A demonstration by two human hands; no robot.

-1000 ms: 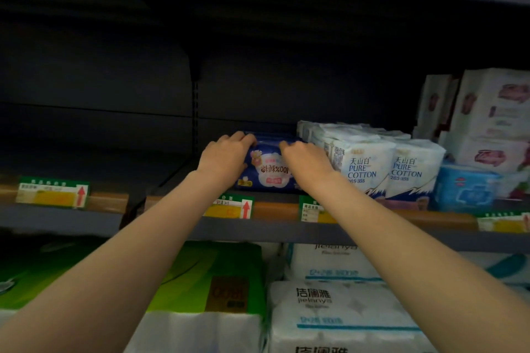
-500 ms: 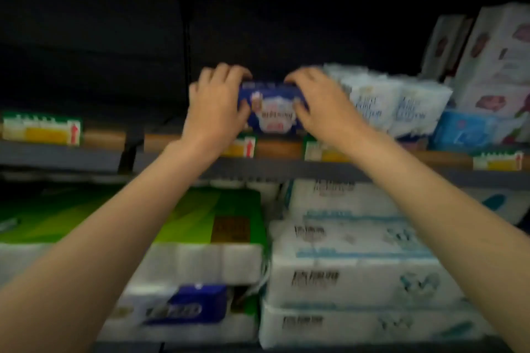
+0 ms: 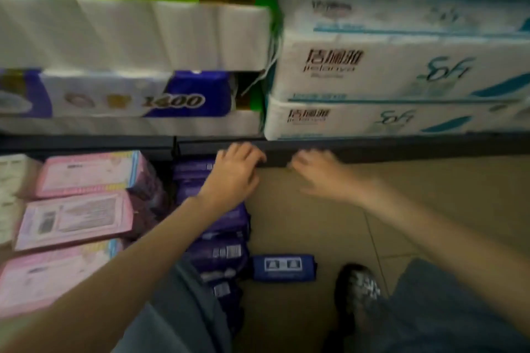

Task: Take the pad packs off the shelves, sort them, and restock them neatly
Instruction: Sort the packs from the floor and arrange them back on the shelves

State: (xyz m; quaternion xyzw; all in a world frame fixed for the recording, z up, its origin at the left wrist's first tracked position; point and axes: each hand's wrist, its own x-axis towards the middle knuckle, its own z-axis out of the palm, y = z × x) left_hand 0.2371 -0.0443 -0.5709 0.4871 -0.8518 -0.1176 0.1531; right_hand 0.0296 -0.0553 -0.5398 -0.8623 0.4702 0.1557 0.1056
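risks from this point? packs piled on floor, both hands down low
1. The blue pack lies alone on the floor right beside the shoe; a step could crush or kick it.
2. The purple packs stand in a loose row against the leg; a knee shift may topple them.
3. Motion blur hides both hands' fingers, so grip is unclear.

1. Both hands hang low over the tan floor, in front of the dark shelf edge: left hand, right hand, blurred, fingers loosely spread and holding nothing.
2. Under the left fingers, a row of purple packs.
3. Further left, pink packs lie flat.
4. Below both hands, a blue pack on the floor.
5. Above the fingertips, white tissue bundles fill the shelf.
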